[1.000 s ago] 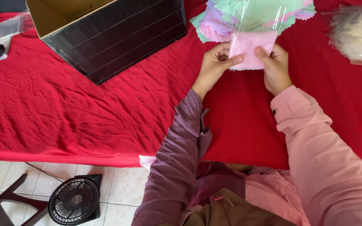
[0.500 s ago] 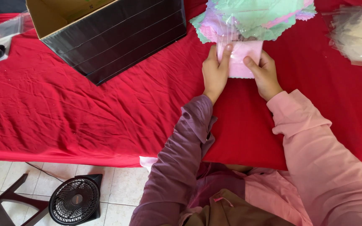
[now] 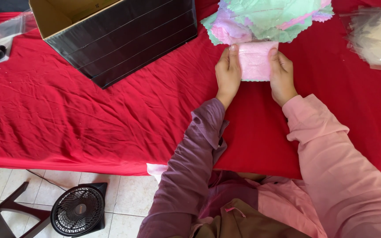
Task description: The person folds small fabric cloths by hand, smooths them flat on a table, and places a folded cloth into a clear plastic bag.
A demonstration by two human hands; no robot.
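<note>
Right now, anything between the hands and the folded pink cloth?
Nothing visible. The left hand and right hand already press on the pink cloth from either side, flat on the red tablecloth. The pile of pastel cloths lies just behind it, touching its far edge.

Bare red tablecloth (image 3: 89, 114) lies open left of the left hand (image 3: 227, 72) and between both sleeves toward the table's near edge. Beyond the hands, a pile of pastel scalloped cloths (image 3: 265, 17) blocks the way. A black cardboard box (image 3: 124, 39) stands far-left; clear plastic bags (image 3: 375, 37) crowd the far-right.
</note>
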